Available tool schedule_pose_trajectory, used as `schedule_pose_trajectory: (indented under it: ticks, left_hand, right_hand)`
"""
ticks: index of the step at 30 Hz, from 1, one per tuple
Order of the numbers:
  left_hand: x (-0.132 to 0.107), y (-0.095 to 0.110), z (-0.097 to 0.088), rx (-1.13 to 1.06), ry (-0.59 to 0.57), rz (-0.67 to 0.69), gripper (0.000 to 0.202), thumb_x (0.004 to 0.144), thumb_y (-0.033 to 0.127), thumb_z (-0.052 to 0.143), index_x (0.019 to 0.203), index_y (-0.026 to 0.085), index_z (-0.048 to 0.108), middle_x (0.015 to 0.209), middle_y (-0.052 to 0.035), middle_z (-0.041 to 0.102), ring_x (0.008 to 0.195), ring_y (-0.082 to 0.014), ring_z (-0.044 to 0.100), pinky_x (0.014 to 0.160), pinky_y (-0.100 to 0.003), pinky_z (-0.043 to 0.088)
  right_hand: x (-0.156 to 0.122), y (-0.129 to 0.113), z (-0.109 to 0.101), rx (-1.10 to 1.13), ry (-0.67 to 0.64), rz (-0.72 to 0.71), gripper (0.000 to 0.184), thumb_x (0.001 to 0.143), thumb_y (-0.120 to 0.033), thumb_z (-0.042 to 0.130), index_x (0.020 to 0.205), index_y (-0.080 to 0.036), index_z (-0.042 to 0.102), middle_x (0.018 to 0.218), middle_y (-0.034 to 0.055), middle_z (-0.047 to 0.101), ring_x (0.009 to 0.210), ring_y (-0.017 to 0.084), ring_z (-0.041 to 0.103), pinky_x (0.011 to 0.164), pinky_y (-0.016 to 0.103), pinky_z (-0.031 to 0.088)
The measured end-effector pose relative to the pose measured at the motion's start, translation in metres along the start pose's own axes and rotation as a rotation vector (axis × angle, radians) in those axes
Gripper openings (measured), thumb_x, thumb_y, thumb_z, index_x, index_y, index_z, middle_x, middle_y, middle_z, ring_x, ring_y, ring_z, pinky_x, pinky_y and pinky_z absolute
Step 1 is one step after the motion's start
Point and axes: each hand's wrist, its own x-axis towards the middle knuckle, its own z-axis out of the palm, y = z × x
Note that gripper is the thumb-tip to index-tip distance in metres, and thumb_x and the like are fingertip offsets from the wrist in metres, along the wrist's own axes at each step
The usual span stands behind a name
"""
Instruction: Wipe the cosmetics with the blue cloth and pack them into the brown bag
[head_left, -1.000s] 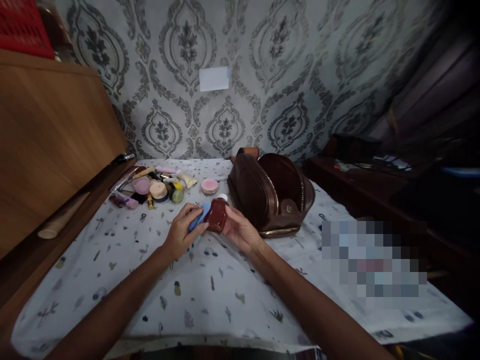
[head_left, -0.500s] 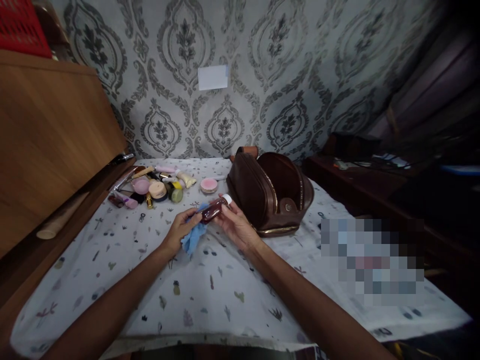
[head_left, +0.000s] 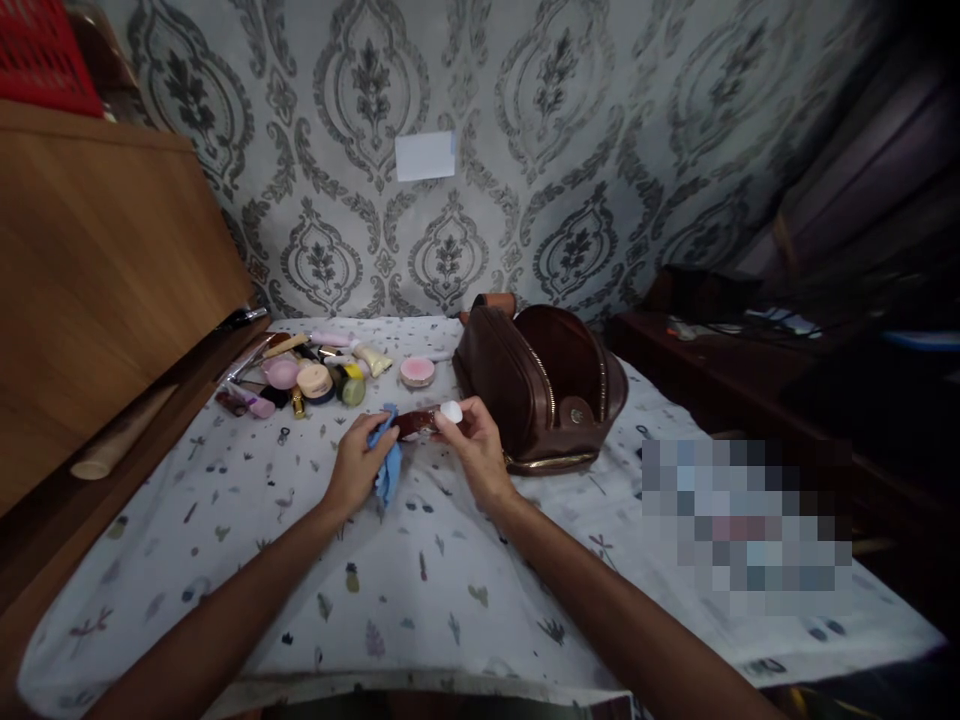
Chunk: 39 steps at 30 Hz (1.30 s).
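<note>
Between my two hands is a small dark red bottle [head_left: 414,424] with a white cap [head_left: 451,411], held nearly level above the cloth. My left hand [head_left: 360,465] grips a blue cloth [head_left: 388,470] against the bottle's base end. At the cap end, the fingers and thumb of my right hand [head_left: 478,450] are closed on the bottle. Just right of that hand stands a brown leather bag [head_left: 502,380], its zipped top open. Behind the bottle lies a round pink compact [head_left: 418,372].
A pile of cosmetics [head_left: 315,382] lies at the back left, beside a wooden cabinet [head_left: 112,270]. The patterned sheet [head_left: 420,620] covers the surface. A blurred-out patch is at the right, near a dark side table [head_left: 697,370]. Patterned wallpaper rises behind.
The bottle has turned from a slant to nearly level and shifted slightly left. My right fingers have moved round near the cap, and the blue cloth now hangs narrower from my left hand.
</note>
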Motion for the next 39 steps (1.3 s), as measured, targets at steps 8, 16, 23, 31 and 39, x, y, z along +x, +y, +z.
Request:
schedule_pose_trajectory:
  ticks: [8,16,23,31,39]
  left_hand:
    - [-0.016,0.003,0.008,0.549,-0.081,0.497,0.035,0.094,0.025,0.050,0.128,0.020,0.060,0.102,-0.0064,0.057,0.095,-0.0189,0.061,0.084,-0.031,0.052]
    - [-0.018,0.004,0.007,0.788,-0.177,0.861,0.030,0.095,0.014,0.043,0.116,0.020,0.064,0.103,-0.0089,0.062,0.095,-0.0208,0.059,0.078,-0.032,0.054]
    - [-0.012,0.010,-0.002,0.558,-0.078,0.648,0.019,0.093,0.017,0.047,0.099,0.020,0.065,0.091,-0.0048,0.060,0.088,-0.0173,0.060,0.081,-0.030,0.050]
    - [-0.007,0.014,0.005,-0.248,-0.004,-0.111,0.021,0.083,0.039,0.063,0.092,0.020,0.059,0.079,0.0033,0.061,0.065,-0.0117,0.058,0.059,-0.021,0.048]
    - [-0.007,0.021,0.010,-0.642,-0.137,-0.504,0.042,0.074,0.050,0.075,0.094,0.014,0.066,0.066,-0.0030,0.069,0.052,-0.0150,0.063,0.045,-0.022,0.050]
  right_hand:
    - [-0.001,0.006,-0.001,-0.042,-0.023,0.037,0.040,0.065,-0.046,0.083,0.077,-0.021,0.054,0.076,-0.0027,0.059,0.073,0.015,0.057,0.064,0.027,0.053]
    - [0.002,0.007,0.001,0.304,0.072,0.219,0.041,0.064,-0.047,0.085,0.077,-0.020,0.056,0.071,-0.0051,0.063,0.068,0.011,0.060,0.061,0.021,0.050]
    - [0.009,0.009,0.000,0.524,0.108,0.270,0.038,0.058,-0.036,0.091,0.072,-0.020,0.059,0.077,-0.0039,0.069,0.071,0.012,0.065,0.069,0.026,0.058]
    - [0.010,0.010,-0.005,0.628,0.090,0.302,0.032,0.060,-0.030,0.091,0.077,-0.020,0.065,0.081,-0.0038,0.071,0.076,0.011,0.066,0.072,0.025,0.058]
    - [0.006,0.007,-0.003,0.565,-0.099,0.322,0.031,0.065,-0.035,0.088,0.082,-0.018,0.069,0.085,0.0002,0.072,0.077,0.012,0.066,0.077,0.025,0.055]
